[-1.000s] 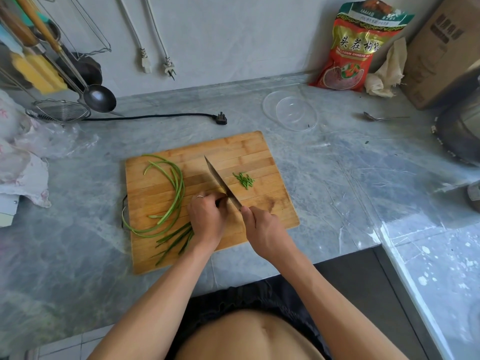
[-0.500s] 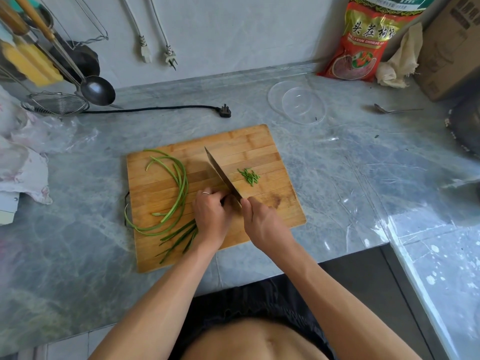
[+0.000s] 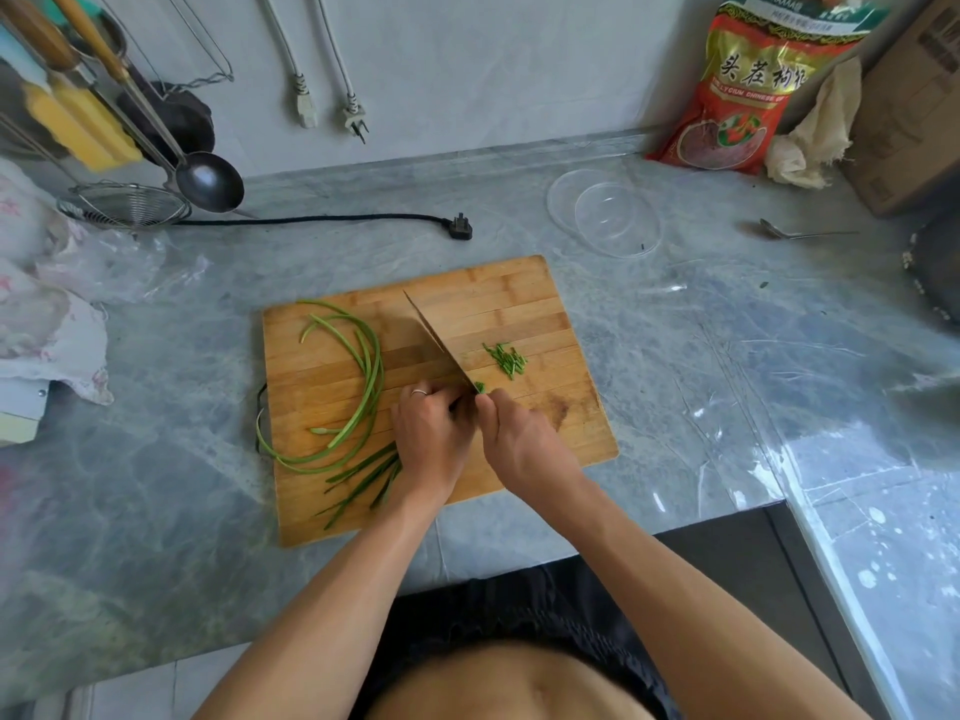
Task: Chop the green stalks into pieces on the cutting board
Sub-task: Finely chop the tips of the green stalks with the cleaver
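A wooden cutting board [image 3: 509,298] lies on the marble counter. Long curved green stalks [image 3: 371,376] lie on its left half. A straight bundle of stalks [image 3: 363,480] runs under my left hand [image 3: 434,433], which holds it down with curled fingers next to the blade. My right hand [image 3: 524,444] grips the handle of a knife [image 3: 436,337], its blade pointing away across the board. A fresh cut end shows green at the blade's heel. A small pile of chopped pieces [image 3: 506,358] lies to the right of the blade.
A clear plastic lid [image 3: 605,213] lies behind the board. A black plug and cord [image 3: 460,226], a ladle [image 3: 210,181] and a wire strainer [image 3: 124,205] sit at the back left. A red bag [image 3: 748,96], a cardboard box [image 3: 914,111] and a spoon [image 3: 800,232] are at the back right.
The hands stay close together at the knife's heel while chopping goes on. The view has shifted slightly; the pile of cut pieces looks a little larger.
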A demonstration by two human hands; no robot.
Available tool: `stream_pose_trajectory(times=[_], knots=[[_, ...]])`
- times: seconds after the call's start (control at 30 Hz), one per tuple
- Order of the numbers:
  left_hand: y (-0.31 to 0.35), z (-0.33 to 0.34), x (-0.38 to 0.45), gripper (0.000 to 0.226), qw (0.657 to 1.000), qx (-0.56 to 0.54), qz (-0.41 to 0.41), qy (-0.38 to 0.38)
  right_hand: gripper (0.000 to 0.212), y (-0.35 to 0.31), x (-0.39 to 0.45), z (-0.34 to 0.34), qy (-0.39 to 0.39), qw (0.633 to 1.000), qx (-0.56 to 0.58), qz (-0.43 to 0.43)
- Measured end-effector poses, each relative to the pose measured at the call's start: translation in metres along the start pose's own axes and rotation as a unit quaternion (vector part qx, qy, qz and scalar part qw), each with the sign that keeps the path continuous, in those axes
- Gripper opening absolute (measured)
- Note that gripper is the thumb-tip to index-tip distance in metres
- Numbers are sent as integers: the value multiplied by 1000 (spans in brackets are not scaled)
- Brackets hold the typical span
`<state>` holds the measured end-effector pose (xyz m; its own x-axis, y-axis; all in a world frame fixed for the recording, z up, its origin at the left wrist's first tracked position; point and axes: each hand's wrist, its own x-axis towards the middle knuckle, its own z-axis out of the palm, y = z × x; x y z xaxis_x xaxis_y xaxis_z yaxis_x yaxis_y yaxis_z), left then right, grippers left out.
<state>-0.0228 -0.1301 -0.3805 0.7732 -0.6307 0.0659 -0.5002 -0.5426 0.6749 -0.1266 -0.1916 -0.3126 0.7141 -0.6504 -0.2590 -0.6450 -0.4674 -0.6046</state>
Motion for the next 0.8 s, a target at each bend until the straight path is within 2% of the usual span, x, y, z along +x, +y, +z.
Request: stream_pose_trajectory(times=[0.1, 0.17, 0.37, 0.5, 0.6, 0.8], knots=[[-1, -1, -1, 14, 999, 39, 4, -9, 43, 13, -23, 0, 2, 1000, -5, -11], [1, -1, -2, 14, 998, 55, 13, -4, 44, 17, -31, -2, 16, 1000, 6, -22], [1, 0, -2, 15, 999, 41, 1, -4, 37, 3, 8, 1, 14, 999, 50, 9], [-2, 1, -3, 10, 999, 44, 5, -7, 41, 5, 9, -10, 6, 990, 125, 67], [-4, 6, 0, 21, 1000, 21, 9, -11, 53, 7, 16, -25, -11, 977, 181, 111], [-2, 1, -2, 24, 999, 39, 15, -10, 49, -1, 19, -33, -22, 989, 129, 64]])
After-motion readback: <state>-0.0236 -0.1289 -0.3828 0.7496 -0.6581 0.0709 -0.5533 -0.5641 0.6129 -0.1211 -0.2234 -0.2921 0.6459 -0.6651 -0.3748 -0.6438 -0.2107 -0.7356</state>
